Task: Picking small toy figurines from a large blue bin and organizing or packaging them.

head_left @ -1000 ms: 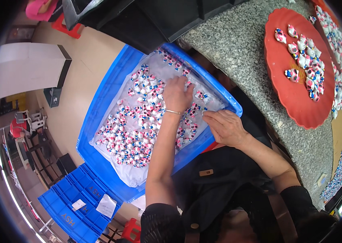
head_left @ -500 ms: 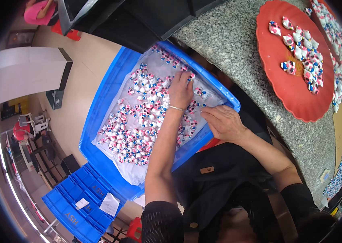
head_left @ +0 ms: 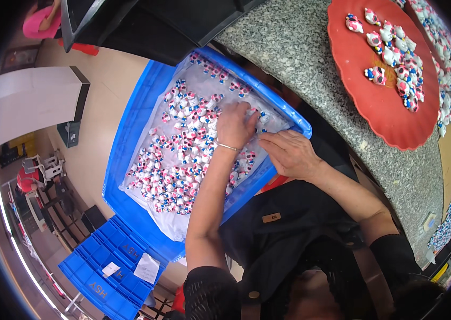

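Observation:
A blue plastic crate [head_left: 129, 128] lined with a thin white sheet [head_left: 148, 210] holds many small white, pink and blue cat-like figurines [head_left: 174, 176]. Most lie heaped; several stand in a line along the far edge. My left hand [head_left: 234, 125] is over the upper right of the heap, thumb and fingers apart, fingertips just short of that line. I see nothing held in it. My right hand [head_left: 292, 156] rests by the crate's right wall, its fingers pressed together and pointing inward. Whatever is under those fingertips is hidden.
A red scalloped plate [head_left: 364, 101] with more figurines sits on a speckled granite counter [head_left: 289, 48] to the right. A black bin [head_left: 145, 26] overhangs the crate's far side. Blue crates [head_left: 102, 266] with paper slips stand at lower left. Another person [head_left: 44, 21] is at upper left.
My left hand has drawn back from the figurine at the end of the line, which stays standing there. My right hand keeps its place by the crate wall. The whole view has shifted slightly.

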The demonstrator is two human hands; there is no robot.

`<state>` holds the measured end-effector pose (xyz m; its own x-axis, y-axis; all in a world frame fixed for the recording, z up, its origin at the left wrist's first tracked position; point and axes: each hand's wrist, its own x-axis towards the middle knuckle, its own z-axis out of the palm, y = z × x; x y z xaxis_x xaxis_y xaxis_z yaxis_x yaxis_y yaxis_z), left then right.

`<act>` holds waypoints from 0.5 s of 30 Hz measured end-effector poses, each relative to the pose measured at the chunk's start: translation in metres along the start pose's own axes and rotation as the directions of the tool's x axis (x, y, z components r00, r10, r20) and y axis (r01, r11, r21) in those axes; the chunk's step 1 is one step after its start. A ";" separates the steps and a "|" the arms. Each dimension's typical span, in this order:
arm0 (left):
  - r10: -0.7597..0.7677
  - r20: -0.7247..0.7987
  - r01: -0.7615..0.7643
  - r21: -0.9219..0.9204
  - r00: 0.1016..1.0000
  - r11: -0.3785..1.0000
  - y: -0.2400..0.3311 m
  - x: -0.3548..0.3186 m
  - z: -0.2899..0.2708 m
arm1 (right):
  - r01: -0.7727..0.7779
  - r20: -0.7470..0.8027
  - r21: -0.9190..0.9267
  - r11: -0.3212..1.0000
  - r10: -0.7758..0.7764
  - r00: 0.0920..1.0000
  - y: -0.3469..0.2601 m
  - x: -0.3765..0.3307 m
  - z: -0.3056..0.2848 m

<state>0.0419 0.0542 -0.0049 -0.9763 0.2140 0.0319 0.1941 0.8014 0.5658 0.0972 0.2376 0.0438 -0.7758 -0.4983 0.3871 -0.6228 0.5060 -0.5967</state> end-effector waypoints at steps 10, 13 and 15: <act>0.130 0.001 -0.129 0.069 0.992 0.989 0.003 0.007 0.013 | 0.006 -0.031 0.001 1.000 -0.006 1.000 0.000 -0.002 0.002; -0.054 -0.015 0.051 -0.155 0.998 0.987 -0.001 0.005 0.007 | -0.005 -0.019 -0.004 1.000 0.005 1.000 -0.001 -0.002 0.001; 0.043 -0.050 -0.048 -0.101 0.998 0.994 -0.002 0.013 0.002 | -0.013 -0.009 -0.003 1.000 0.013 1.000 -0.001 -0.002 0.001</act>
<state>0.0288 0.0564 -0.0074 -0.9706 0.2200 0.0972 0.2299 0.7297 0.6439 0.0993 0.2378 0.0431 -0.7845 -0.4853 0.3860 -0.6132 0.5145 -0.5994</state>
